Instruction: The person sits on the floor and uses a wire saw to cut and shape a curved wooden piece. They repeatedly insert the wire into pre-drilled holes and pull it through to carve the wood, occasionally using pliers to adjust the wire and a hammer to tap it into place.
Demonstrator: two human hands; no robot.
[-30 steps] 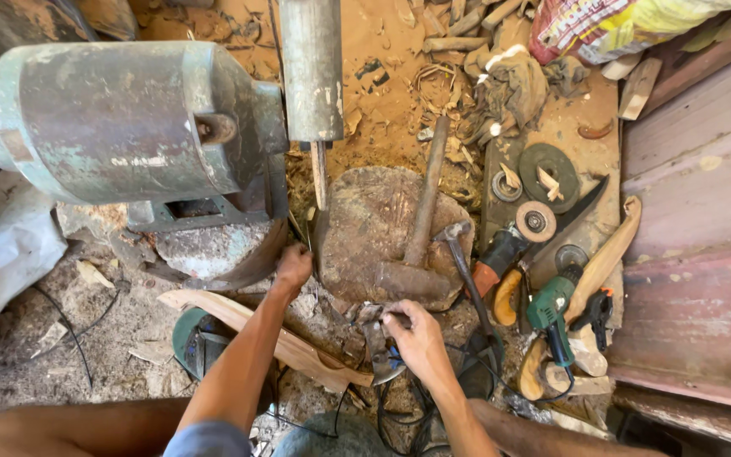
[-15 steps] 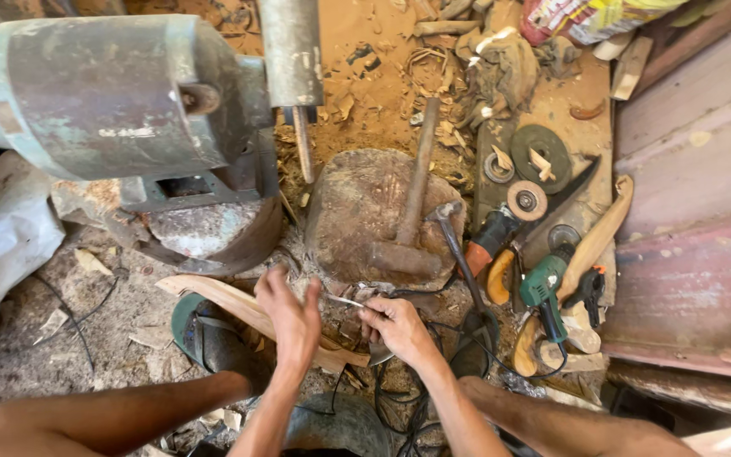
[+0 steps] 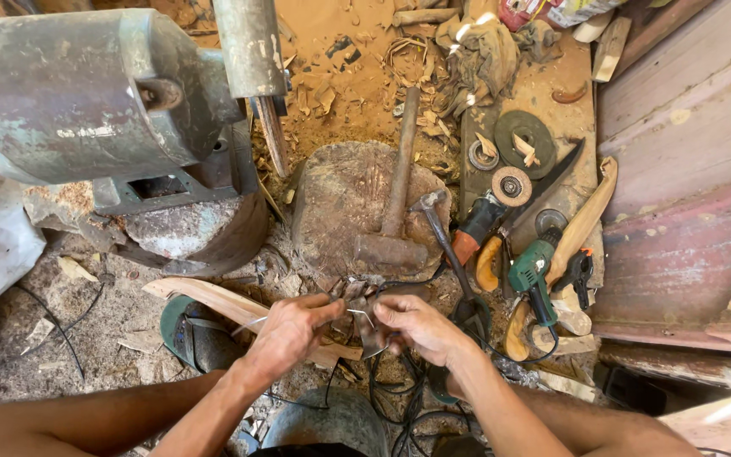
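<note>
Inspector: Hands first. Left hand [image 3: 291, 328] is closed in a pinch on a small metal piece [image 3: 357, 306], its exact kind too small to tell; right hand [image 3: 412, 326] grips the same piece from the other side. Both sit just below the tree-stump block [image 3: 344, 203], at its near edge.

Clerk: State of the work?

Inspector: By judgement, mid-handling. The piece is held off the ground, not resting on the block. The sledgehammer [image 3: 395, 211] lies untouched on the block, head toward the hands. A curved wooden blank [image 3: 213, 298] lies under the left wrist, just left of the block's near edge; whether it is finished cannot be told.

Clerk: Room to move?

Inspector: Tight. Left of the block stands the grey-green motor housing [image 3: 69, 93], its spindle [image 3: 251, 51] hanging over the block's far left edge. Right of the block lie a green angle grinder [image 3: 533, 271], grinding discs [image 3: 524, 134] and a carved wooden handle [image 3: 581, 224], then a plank wall [image 3: 687, 169]. Black cables [image 3: 382, 389] tangle below the hands. Open ground is only on the block's top and the sawdust beyond it.
</note>
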